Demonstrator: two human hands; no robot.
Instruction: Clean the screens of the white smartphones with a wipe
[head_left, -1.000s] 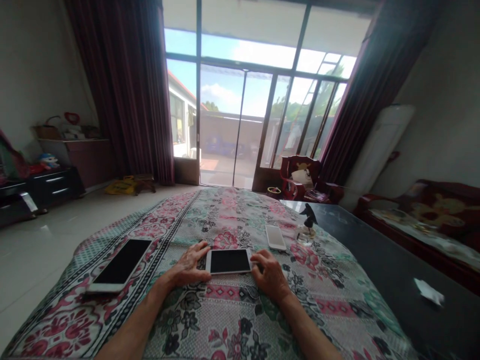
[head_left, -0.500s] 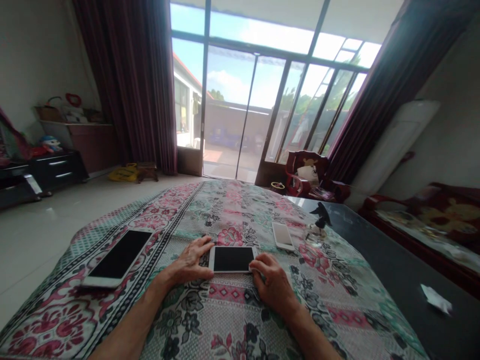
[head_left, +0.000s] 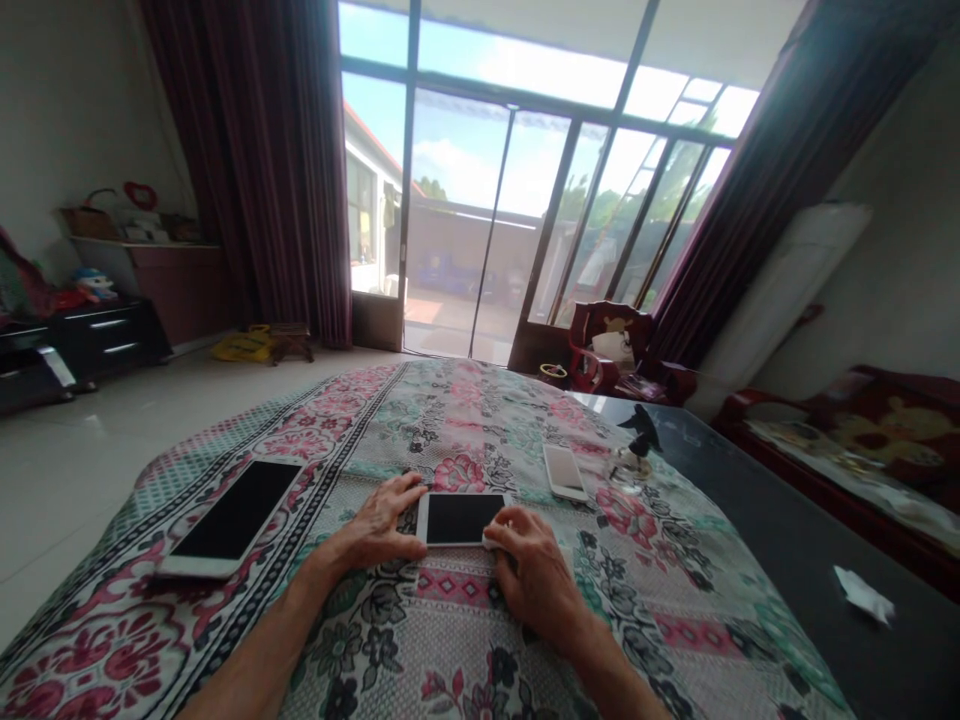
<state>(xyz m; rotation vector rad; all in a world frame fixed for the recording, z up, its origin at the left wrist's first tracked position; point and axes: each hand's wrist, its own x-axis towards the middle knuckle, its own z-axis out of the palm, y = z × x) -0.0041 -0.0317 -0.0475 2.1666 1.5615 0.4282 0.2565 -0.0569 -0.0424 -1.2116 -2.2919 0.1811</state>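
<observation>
A white-framed phone (head_left: 459,518) with a dark screen lies flat on the floral cloth (head_left: 450,640). My left hand (head_left: 379,527) rests at the phone's left end, fingers stretched out and spread, thumb by the near corner. My right hand (head_left: 531,570) is curled over the phone's right end. Its fingertips press together on a small white bit at the near right corner, and I cannot make out what that bit is.
A larger dark-screened phone (head_left: 232,515) lies on the cloth at the left, a small white phone (head_left: 564,470) beyond my right hand. A small glass piece with a black figure (head_left: 634,450) and crumpled white paper (head_left: 862,592) sit on the dark tabletop at the right.
My right hand has slid left, from beside the phone's right end onto that end. The left hand and the phone stay put. The view has tilted slightly.
</observation>
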